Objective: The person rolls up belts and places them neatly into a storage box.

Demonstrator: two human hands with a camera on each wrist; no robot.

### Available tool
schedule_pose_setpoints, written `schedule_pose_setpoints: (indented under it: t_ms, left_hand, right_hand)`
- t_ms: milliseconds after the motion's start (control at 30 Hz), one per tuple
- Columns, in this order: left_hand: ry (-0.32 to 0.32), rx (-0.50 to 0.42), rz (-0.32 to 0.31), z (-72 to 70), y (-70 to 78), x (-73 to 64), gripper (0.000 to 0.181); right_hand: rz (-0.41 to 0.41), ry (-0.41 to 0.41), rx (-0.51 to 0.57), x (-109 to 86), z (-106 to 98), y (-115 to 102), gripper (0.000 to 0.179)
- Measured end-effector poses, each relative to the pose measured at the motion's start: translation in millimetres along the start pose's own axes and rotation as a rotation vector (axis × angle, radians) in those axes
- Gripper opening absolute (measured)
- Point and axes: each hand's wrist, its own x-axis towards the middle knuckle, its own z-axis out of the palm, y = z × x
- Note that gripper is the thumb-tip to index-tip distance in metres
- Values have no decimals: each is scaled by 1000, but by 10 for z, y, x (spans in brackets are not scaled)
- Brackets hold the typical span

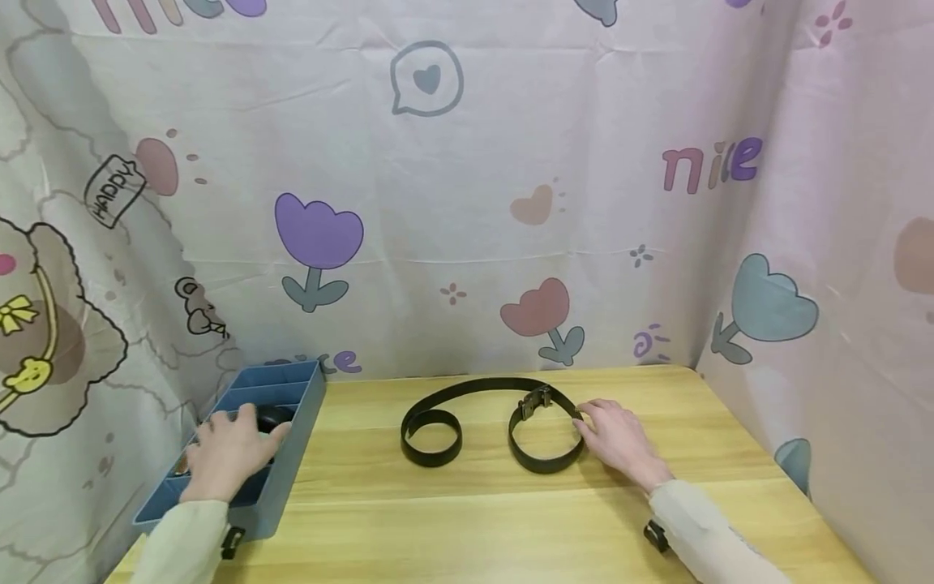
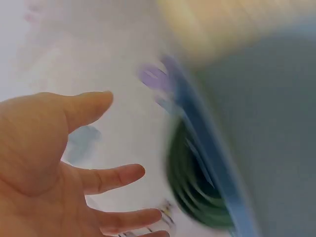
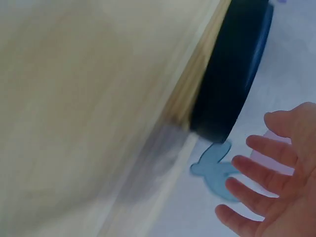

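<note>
A dark belt (image 1: 543, 465) stands on its edge on the wooden table, curled into a loop at each end. Its metal buckle (image 1: 536, 401) sits on the right loop. My right hand (image 1: 620, 442) is just right of that loop, fingers spread and nothing in its grasp. The right wrist view shows the belt (image 3: 232, 74) beyond the fingertips. Over the blue divided box (image 1: 299, 446) hovers my left hand (image 1: 228, 454), fingers apart and holding nothing. A dark rolled coil (image 1: 274, 417) pokes up beside its thumb; the left wrist view shows the layered coil (image 2: 195, 187) above the box's rim.
The blue box stands at the table's left side, its compartments partly hidden by my left hand. Behind the wooden table (image 1: 409, 535) hangs a printed curtain (image 1: 438, 178), which also closes in the left and right sides.
</note>
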Motion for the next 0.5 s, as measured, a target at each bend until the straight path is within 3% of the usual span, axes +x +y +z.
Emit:
schedule_pose_setpoints:
  t_ms: [100,200,333,500]
  left_hand:
    - [73,-9,88,101,329,-113,88]
    - [98,-20,162,259,633,-167,81]
    - [78,-29,213,493,924,-193,67]
    - [43,4,271,732,1159,-198,57]
  right_hand:
    - [-25,-16,32,30,17,-151,31]
    - [-54,-59,75,26,39,-329,31]
    - [-144,-103,85,-12,91,-541,27]
    - [-241,-103,20,-42,172,-700,24]
